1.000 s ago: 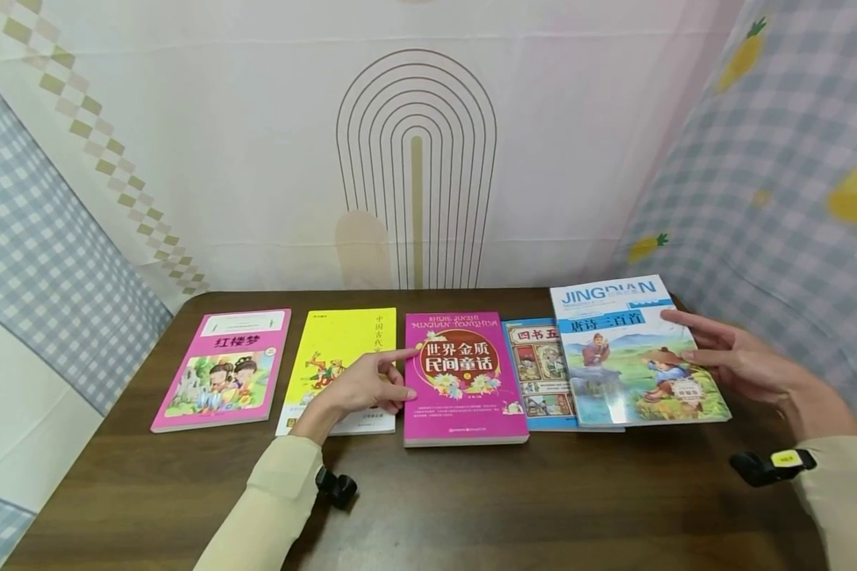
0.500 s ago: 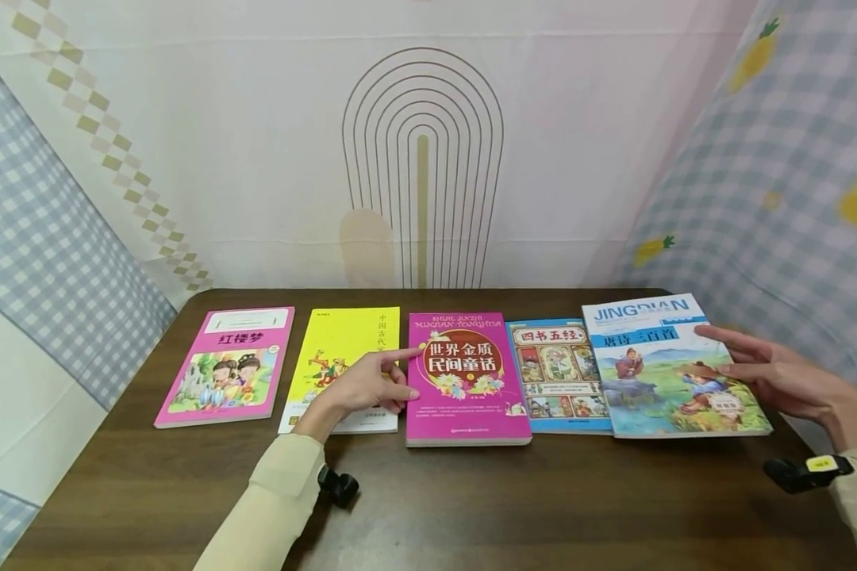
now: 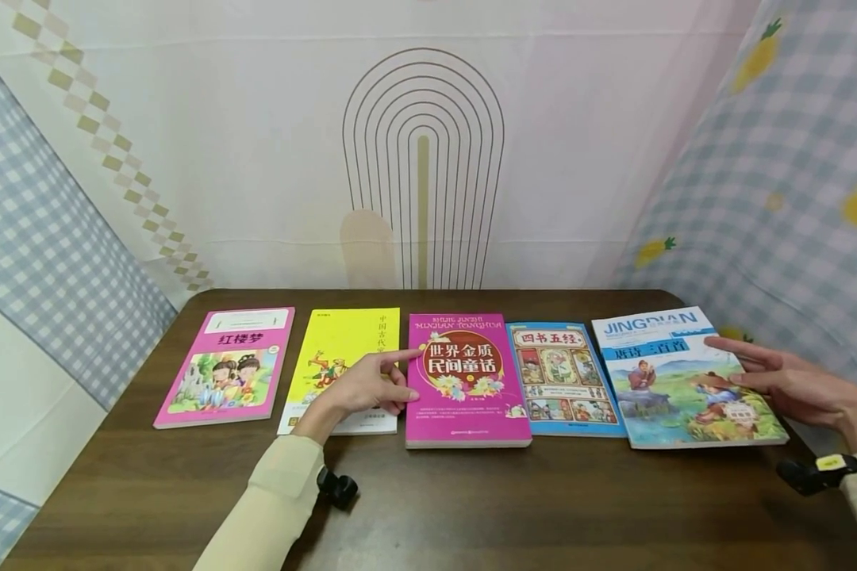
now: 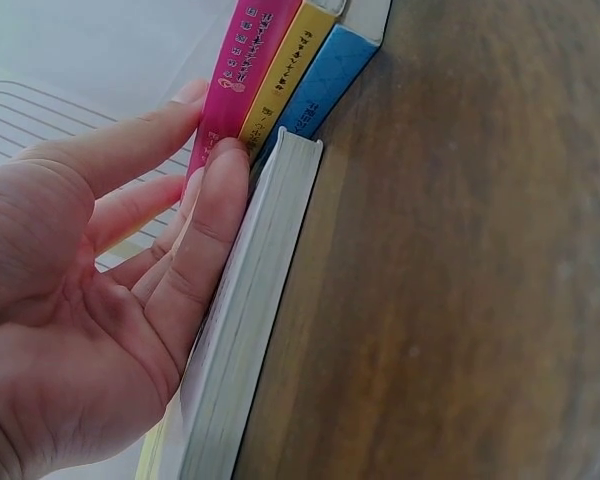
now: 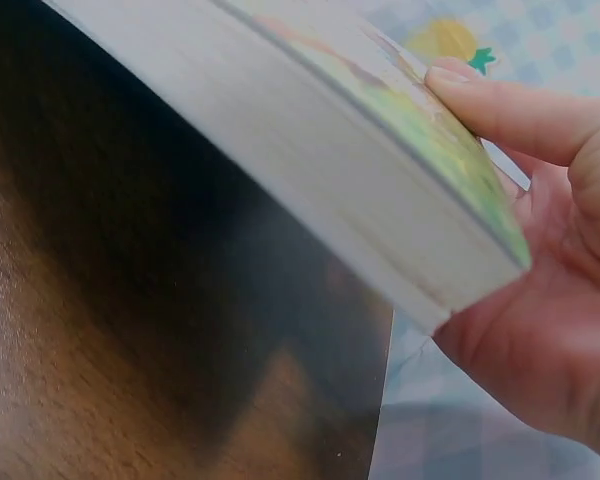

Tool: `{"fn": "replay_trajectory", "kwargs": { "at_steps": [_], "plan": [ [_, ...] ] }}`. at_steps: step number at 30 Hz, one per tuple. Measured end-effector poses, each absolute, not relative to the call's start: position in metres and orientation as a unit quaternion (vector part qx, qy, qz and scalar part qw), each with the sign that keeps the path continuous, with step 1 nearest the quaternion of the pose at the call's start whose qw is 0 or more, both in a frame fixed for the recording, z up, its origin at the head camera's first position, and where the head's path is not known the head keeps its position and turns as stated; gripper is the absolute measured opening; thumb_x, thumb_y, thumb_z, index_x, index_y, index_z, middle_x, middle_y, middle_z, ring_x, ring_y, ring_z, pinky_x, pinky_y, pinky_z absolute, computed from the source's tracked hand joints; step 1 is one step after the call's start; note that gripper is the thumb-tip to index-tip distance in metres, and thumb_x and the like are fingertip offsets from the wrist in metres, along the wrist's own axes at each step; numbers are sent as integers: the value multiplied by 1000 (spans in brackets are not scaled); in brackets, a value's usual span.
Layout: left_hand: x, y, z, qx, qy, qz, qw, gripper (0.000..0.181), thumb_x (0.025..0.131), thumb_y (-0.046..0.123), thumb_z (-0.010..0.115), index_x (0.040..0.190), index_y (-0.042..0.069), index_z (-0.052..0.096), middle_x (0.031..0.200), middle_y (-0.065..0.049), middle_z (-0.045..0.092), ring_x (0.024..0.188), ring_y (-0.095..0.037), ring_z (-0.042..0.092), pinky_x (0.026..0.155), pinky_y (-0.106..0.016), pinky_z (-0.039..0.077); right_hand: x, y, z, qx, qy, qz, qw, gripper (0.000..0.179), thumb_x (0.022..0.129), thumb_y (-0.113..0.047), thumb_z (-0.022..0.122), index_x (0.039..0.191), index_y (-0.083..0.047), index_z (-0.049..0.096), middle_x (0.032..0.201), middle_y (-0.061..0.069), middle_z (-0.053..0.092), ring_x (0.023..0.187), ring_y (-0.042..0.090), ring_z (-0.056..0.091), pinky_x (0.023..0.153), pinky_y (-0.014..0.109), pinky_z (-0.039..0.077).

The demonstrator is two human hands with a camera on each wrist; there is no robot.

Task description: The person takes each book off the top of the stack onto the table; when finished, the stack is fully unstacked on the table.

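The left hand (image 3: 364, 388) touches the left edge of a magenta storybook (image 3: 464, 416) with index finger and thumb. In the left wrist view, its fingertips rest against magenta (image 4: 245, 70) and yellow (image 4: 282, 75) spines, with a blue spine (image 4: 325, 80) beside them. At the right, the right hand (image 3: 793, 385) grips a white, blue and green poetry book (image 3: 667, 388) by its right edge. The right wrist view shows its page block (image 5: 310, 150) tilted and raised above the table, thumb on the cover. A blue illustrated book (image 3: 560, 365) lies between the two books.
A yellow book (image 3: 346, 333) lies partly under the left forearm and hand. Further left is a pink book (image 3: 221, 381). All lie in a row on the dark wooden table (image 3: 471, 515); a white printed cloth (image 3: 278, 159) hangs behind, and checked cloth (image 3: 800, 262) hangs at the right.
The right hand has carried the poetry book rightward and a little toward the front, uncovering the blue book. The left hand stays against the magenta book.
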State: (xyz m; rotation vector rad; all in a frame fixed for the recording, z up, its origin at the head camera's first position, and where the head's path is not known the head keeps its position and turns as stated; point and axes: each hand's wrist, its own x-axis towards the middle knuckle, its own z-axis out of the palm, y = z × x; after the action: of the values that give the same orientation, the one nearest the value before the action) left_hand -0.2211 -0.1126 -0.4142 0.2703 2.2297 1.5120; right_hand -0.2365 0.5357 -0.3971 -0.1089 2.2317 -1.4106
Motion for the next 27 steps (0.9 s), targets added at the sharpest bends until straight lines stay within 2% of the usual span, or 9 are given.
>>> {"fn": "replay_trajectory", "kwargs": {
  "at_steps": [4, 5, 7, 9, 11, 14, 16, 22, 27],
  "plan": [
    [-221, -112, -414, 96, 804, 546, 216, 79, 90, 16, 85, 160, 23, 49, 97, -13, 62, 70, -21, 67, 68, -31, 64, -239, 539, -398, -34, 803, -534, 262, 73, 113, -9, 46, 169, -43, 13, 143, -36, 43, 127, 3, 61, 100, 45, 57],
    [-221, -112, -414, 98, 804, 546, 215, 79, 90, 16, 85, 160, 22, 49, 97, -13, 62, 70, -21, 67, 68, -31, 64, -239, 540, -399, -31, 805, -531, 262, 73, 113, -9, 45, 168, -44, 14, 134, -39, 42, 113, -5, 64, 93, 38, 61],
    [-221, -112, -415, 100, 803, 547, 215, 79, 90, 16, 85, 160, 22, 49, 97, -13, 62, 70, -20, 67, 68, -31, 64, -239, 541, -398, -26, 798, -537, 272, 73, 113, -9, 45, 168, -45, 13, 141, -36, 40, 112, -4, 65, 92, 38, 61],
    [-222, -112, -415, 101, 802, 548, 214, 79, 90, 16, 85, 160, 21, 49, 96, -13, 61, 70, -20, 67, 68, -31, 64, -240, 540, -397, -15, 798, -534, 280, 74, 113, -11, 46, 168, -46, 11, 162, -19, 29, 112, -5, 64, 94, 37, 60],
    [-221, -113, -415, 100, 803, 548, 214, 79, 91, 16, 85, 160, 21, 48, 96, -13, 61, 70, -20, 67, 69, -31, 64, -242, 538, -396, 0, 800, -526, 287, 75, 112, -14, 49, 167, -48, 11, 169, -3, 16, 113, -5, 63, 95, 39, 59],
    [-221, -114, -415, 100, 806, 544, 211, 79, 91, 16, 85, 160, 21, 48, 96, -12, 61, 70, -20, 67, 69, -30, 64, -245, 536, -394, 8, 802, -516, 301, 76, 112, -16, 51, 167, -49, 11, 169, 10, 18, 114, -4, 62, 97, 41, 58],
    [-221, -114, -414, 100, 807, 543, 209, 79, 91, 16, 84, 161, 21, 48, 96, -13, 62, 70, -20, 67, 69, -30, 64, -245, 536, -394, 9, 802, -512, 307, 76, 112, -16, 51, 167, -49, 11, 166, 11, 19, 114, -4, 61, 97, 41, 58],
    [-220, -114, -415, 96, 806, 545, 212, 79, 91, 18, 85, 161, 21, 48, 97, -13, 62, 72, -21, 67, 69, -31, 64, -243, 535, -400, 25, 804, -513, 300, 75, 110, -17, 56, 166, -49, 16, 172, 29, -15, 110, -8, 58, 96, 37, 58],
    [-221, -112, -416, 95, 806, 544, 214, 79, 91, 18, 85, 160, 21, 48, 97, -13, 62, 72, -21, 67, 69, -31, 63, -240, 537, -407, 36, 800, -531, 278, 73, 110, -18, 57, 165, -49, 20, 172, 31, -15, 107, -10, 58, 95, 35, 58]
  ]
}}
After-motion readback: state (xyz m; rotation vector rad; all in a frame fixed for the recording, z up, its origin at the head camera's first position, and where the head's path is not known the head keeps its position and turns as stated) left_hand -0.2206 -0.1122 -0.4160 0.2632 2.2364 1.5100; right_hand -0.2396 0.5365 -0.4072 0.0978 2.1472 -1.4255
